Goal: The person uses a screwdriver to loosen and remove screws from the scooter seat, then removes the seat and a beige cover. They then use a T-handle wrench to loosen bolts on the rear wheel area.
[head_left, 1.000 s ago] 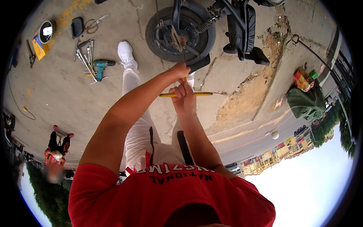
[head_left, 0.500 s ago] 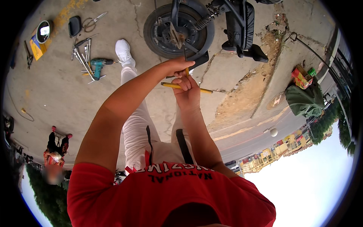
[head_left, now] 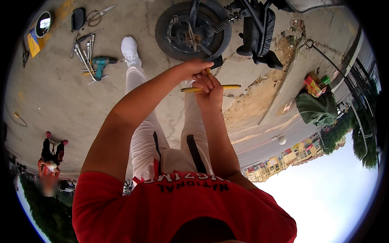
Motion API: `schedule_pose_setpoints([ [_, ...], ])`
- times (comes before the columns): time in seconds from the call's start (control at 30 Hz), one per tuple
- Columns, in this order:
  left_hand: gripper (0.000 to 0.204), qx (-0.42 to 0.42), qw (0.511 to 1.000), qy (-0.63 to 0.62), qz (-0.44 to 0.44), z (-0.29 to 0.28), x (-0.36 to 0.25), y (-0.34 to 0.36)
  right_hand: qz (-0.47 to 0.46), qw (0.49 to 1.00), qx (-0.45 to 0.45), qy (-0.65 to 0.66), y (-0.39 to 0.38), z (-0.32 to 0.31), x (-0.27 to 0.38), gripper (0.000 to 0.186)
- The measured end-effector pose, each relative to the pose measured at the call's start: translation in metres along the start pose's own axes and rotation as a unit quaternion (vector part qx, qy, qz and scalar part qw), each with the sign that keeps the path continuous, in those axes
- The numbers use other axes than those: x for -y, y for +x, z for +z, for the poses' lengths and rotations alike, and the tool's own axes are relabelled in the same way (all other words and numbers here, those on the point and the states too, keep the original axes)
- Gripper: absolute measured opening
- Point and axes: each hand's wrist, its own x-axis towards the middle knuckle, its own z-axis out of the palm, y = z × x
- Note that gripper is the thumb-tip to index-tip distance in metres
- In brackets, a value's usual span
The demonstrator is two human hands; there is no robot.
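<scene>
My left hand (head_left: 192, 68) is closed in front of the motorbike wheel (head_left: 172, 34), its thumb on a slim yellow-handled tool (head_left: 208, 71). The tool's upright shaft is mostly hidden at this moment. My right hand (head_left: 210, 92) sits just below and to the right, almost touching the left. Its fingers wrap round a second yellow stick-like handle (head_left: 231, 86), which lies crosswise and sticks out on both sides of the fist. Whether the two yellow pieces are joined is hidden by the fingers. Above the hands are the wheel hub and a coil spring (head_left: 221, 26).
On the concrete to the left lie a teal cordless drill (head_left: 101, 65), several metal tools (head_left: 86, 56), scissors (head_left: 95, 18) and a round mirror (head_left: 43, 24). A black footrest part (head_left: 259, 48) juts beside the wheel. Green cloth (head_left: 318, 108) lies right; a person (head_left: 50, 162) is far left.
Both hands have shifted slightly right. The crosswise yellow handle has swung from sloping down rightward to nearly level. The shaft that pointed at the hub shows less. The whole view has shifted a little.
</scene>
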Motion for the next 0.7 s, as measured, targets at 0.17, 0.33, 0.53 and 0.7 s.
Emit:
schedule_pose_setpoints([
  [0.17, 0.044, 0.016, 0.993, 0.108, -0.034, -0.009, -0.008, -0.010, -0.015, 0.995, -0.036, -0.092, 0.003, 0.002, -0.003, 0.015],
  [0.33, 0.046, -0.254, 0.876, 0.318, 0.259, 0.021, -0.014, -0.021, -0.001, 0.995, -0.043, -0.091, 0.002, -0.006, 0.000, 0.016],
  [0.53, 0.055, 0.003, 0.794, 0.597, 0.116, 0.143, -0.052, -0.050, 0.047, 0.954, 0.295, 0.017, 0.034, -0.087, 0.003, 0.030],
  [0.7, 0.049, -0.108, 0.893, 0.383, 0.210, 0.119, -0.031, -0.029, -0.066, 0.983, -0.015, -0.170, 0.015, -0.051, -0.012, 0.030],
])
